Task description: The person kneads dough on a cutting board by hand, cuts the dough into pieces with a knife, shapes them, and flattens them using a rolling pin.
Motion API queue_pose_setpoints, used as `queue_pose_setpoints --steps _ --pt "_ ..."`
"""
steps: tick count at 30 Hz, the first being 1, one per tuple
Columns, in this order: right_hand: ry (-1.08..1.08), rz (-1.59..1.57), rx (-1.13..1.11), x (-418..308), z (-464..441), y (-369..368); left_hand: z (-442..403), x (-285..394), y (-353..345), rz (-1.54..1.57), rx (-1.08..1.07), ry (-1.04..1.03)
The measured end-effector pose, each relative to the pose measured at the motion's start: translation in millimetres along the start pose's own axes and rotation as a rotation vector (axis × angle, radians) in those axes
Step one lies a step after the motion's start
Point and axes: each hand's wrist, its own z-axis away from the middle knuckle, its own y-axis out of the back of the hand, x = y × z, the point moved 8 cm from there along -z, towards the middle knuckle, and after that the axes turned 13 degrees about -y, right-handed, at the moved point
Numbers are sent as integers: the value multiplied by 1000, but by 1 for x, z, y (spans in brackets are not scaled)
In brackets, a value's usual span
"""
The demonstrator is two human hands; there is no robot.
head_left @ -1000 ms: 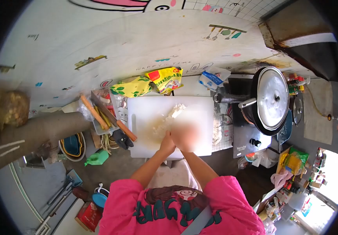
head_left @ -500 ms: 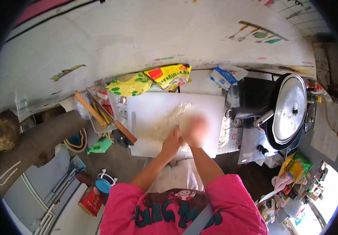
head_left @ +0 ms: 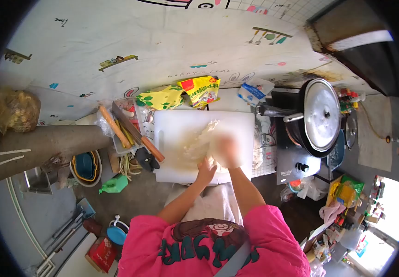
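Observation:
A white cutting board (head_left: pixel 172 161) lies in front of me, with a strip of pale, crumbly-looking food (head_left: pixel 204 134) running diagonally across its middle. At the near part of the board my left hand (head_left: pixel 205 171) has its fingers drawn together against the lower end of this pale food. Just to its right, my right hand (head_left: pixel 227 150) is over the board. A blurred patch covers its fingers, so I cannot tell what it holds, if anything. The exact kind of food is also unclear.
Yellow bags (head_left: pixel 202 90) stand behind the board. Left of it, a wooden-handled knife (head_left: pixel 151 148) leans on a utensil tray (head_left: pixel 122 147). To the right, a lidded pan (head_left: pixel 322 115) sits by a cooker (head_left: pixel 296 166). A green container (head_left: pixel 113 184) is lower left.
The camera view has tilted up and shifted, so more wall shows and the pan appears further left. Both hands stay close together over the pale food on the board.

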Motion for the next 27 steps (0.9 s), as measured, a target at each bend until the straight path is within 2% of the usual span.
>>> queue_pose_setpoints --steps 2,4,7,9,10,11,13,16,17,19,20,21,22,23,26,27 --pt "220 168 71 -43 2 33 -5 4 7 -69 -6 25" --pt "522 328 229 -97 21 65 -8 -14 2 12 1 58" --pt "590 246 200 -121 38 82 -4 -5 2 -49 -62 2" --pt "206 499 -62 -118 39 63 0 17 5 -147 -120 -72" --pt "230 294 38 -158 50 87 0 28 6 -113 -148 -131" --pt "220 236 -55 -118 62 61 2 37 9 -83 -173 -184" --pt "43 465 -130 -101 74 41 1 31 8 -86 -240 -220" --pt "-3 592 -236 -79 81 15 -4 2 2 -166 -334 -219" --pt "33 580 -150 -77 79 14 -4 -5 1 -189 -357 -227" --pt "103 554 20 -56 76 7 4 30 14 -141 -222 -333" --pt "173 633 58 -41 71 -4 3 26 11 -116 -284 -289" --pt "73 619 -1 -54 61 4 2 21 8 -91 -346 -244" --pt "-26 604 -60 -96 46 28 1 15 5 -66 -406 -201" --pt "-124 587 -120 -117 36 39 -1 13 5 -54 -374 -200" --pt "13 525 66 -114 28 35 -5 3 1 -94 -325 -219" --pt "-15 510 36 -109 25 31 -5 2 -1 -155 -343 -239"
